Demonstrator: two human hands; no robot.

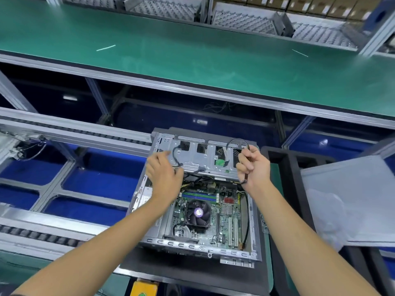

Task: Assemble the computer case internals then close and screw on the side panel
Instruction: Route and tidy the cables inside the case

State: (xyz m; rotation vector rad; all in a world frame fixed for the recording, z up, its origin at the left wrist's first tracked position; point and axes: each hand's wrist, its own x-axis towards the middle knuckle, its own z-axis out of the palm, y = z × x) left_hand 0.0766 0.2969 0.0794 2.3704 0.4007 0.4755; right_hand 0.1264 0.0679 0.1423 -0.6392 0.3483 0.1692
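Note:
An open computer case [149, 240] lies on a dark mat, its motherboard [226, 218] and round CPU fan [197, 212] exposed. At the far end a metal drive cage [196, 157] stands tilted up. My left hand [164, 171] rests against the cage's left part, fingers loosely bent by a black cable [175, 157]; what it holds, if anything, is hidden. My right hand [253, 165] grips a thin black cable [237, 142] that loops up over the cage's right end. The grey side panel [352, 199] lies off to the right.
A green conveyor belt [192, 54] runs across beyond the case. Roller rails [70, 129] and blue bins [100, 178] sit to the left. Black foam trays [286, 163] stand on the right under the panel. A yellow object [143, 287] sits at the near edge.

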